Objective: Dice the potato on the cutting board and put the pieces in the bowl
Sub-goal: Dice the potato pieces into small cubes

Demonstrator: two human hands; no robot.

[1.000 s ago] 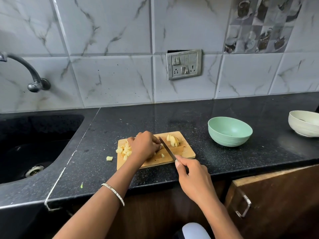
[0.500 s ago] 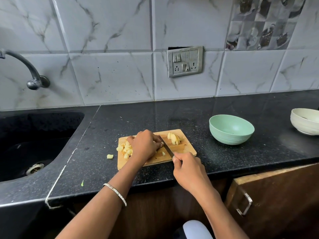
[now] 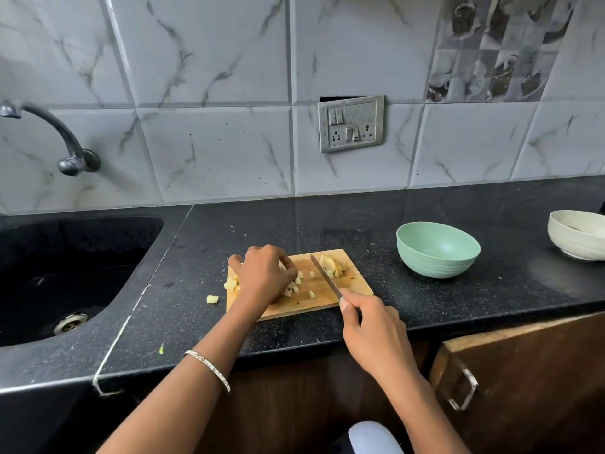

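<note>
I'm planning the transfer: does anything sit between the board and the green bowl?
Nothing visible. Only bare counter lies between the board and the green bowl. The knife, held by the right hand, is over the board; the white bowl sits farther right.

Behind cutting board (image 3: 327, 301): bare counter (image 3: 327, 224) passable to tiled wall (image 3: 229, 152) | right of board: open strip, then green bowl (image 3: 438, 250), white bowl (image 3: 576, 237) beyond | on board: left hand (image 3: 262, 273) arches over left half, knife (image 3: 324, 276) crosses middle diagonally, right hand (image 3: 373, 326) gripping it at near-right corner | left of board: stray potato piece (image 3: 212, 299), then sink (image 3: 65, 273).
</note>
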